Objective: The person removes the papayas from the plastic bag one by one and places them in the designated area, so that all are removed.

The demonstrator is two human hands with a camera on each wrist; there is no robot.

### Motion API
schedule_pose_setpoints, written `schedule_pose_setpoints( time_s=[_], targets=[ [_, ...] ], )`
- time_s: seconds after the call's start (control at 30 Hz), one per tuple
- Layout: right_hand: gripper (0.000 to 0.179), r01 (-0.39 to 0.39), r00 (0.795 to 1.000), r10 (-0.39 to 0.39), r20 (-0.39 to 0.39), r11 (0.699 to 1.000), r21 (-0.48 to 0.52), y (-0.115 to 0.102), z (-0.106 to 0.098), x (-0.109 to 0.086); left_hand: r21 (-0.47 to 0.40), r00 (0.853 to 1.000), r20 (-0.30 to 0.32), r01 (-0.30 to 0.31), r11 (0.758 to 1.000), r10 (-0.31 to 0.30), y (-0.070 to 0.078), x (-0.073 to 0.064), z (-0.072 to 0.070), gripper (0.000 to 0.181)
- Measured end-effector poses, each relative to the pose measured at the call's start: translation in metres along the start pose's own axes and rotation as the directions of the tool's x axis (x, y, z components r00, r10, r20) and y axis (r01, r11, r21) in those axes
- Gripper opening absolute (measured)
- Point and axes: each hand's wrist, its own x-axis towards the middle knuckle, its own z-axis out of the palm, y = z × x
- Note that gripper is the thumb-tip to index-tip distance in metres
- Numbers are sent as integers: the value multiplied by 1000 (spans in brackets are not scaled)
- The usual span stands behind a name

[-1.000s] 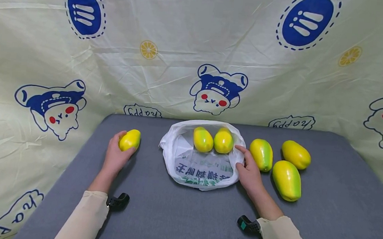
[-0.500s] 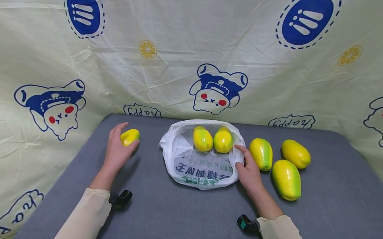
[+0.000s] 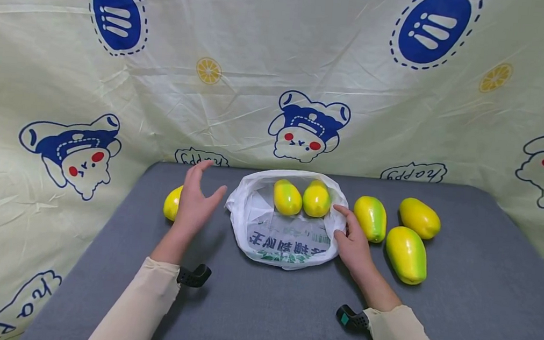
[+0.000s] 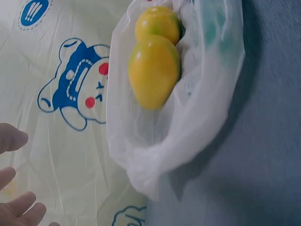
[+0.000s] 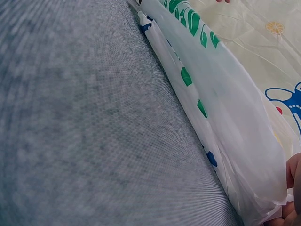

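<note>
1. The lone yellow-green fruit [image 3: 171,204] is set near the left edge of the tabletop [image 3: 259,320], left of the nearer left hand [image 3: 193,206] and partly hidden by it; its long axis cannot be told.
2. The left hand's fingers are spread wide, nothing held, towards the white plastic bag [image 3: 239,206].
3. The bag's right rim is pinched by the right hand [image 3: 355,247].
4. Two bagged fruits [image 3: 287,197] are placed side by side; three loose fruits [image 3: 406,256] are grouped beyond the right hand.
</note>
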Motion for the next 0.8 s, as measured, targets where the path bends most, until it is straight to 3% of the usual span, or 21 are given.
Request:
schedule_pose_setpoints(
  time_s=[0.37, 0.57, 0.8],
  targets=[
    [60, 20, 1000, -20, -9, 1000, 11, -3, 0, -1, -31, 996, 87, -12, 999, 14, 14, 5, 32, 59],
    [59, 26, 1000, -26, -14, 1000, -6, -3, 0, -1, -65, 988, 151, 55, 996, -45, 18, 7, 59, 61],
    [59, 30, 999, -30, -11, 999, -13, -1, 0, 0, -101, 958, 253, 165, 981, -136, 24, 9, 92, 69]
  ],
)
